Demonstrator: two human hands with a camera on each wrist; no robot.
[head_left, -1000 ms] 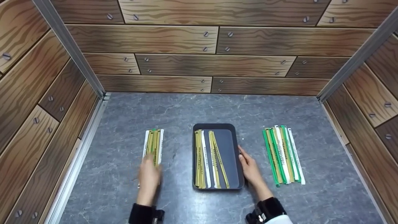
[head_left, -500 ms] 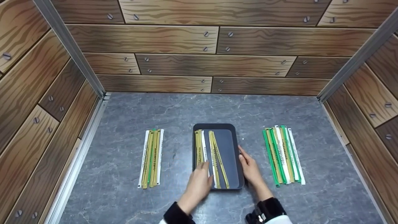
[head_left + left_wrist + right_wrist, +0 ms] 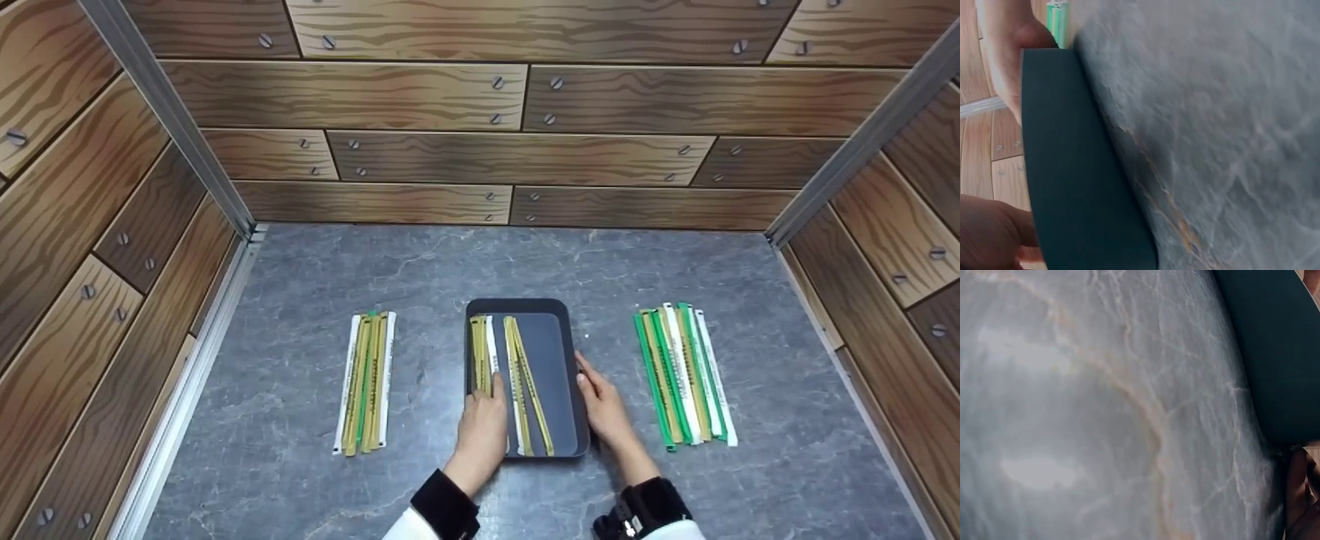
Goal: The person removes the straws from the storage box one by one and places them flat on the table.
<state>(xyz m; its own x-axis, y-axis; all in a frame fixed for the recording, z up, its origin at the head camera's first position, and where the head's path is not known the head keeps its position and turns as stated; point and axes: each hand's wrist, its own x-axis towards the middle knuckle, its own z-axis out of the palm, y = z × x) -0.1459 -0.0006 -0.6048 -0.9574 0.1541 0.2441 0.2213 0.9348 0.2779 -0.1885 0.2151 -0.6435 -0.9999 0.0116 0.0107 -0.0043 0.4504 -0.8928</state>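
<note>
A dark grey tray point(image 3: 559, 390) holds several long thin wrapped sticks, gold and white, lying lengthwise. My left hand point(image 3: 484, 431) is over the tray's near left side. One finger stretches forward along a white stick point(image 3: 491, 349), while the others bend down to the gold sticks point(image 3: 478, 349). Whether they pinch one is hidden. My right hand point(image 3: 609, 412) holds the tray's right side. In the left wrist view, the tray wall point(image 3: 1072, 163) hides most of the left hand point(image 3: 991, 233). The right wrist view catches fingers point(image 3: 1297, 489) at the tray's corner.
Left of the tray lies a row of white, gold and green sticks point(image 3: 366, 382). Another row of green, gold and white sticks point(image 3: 684, 375) lies to the right. Wood-patterned walls point(image 3: 427, 157) enclose the grey marbled tabletop point(image 3: 420, 262) at the back and sides.
My left hand has come from the left row over to the tray, then turned slightly, one finger now reaching forward. The right hand and the tray have stayed in place.
</note>
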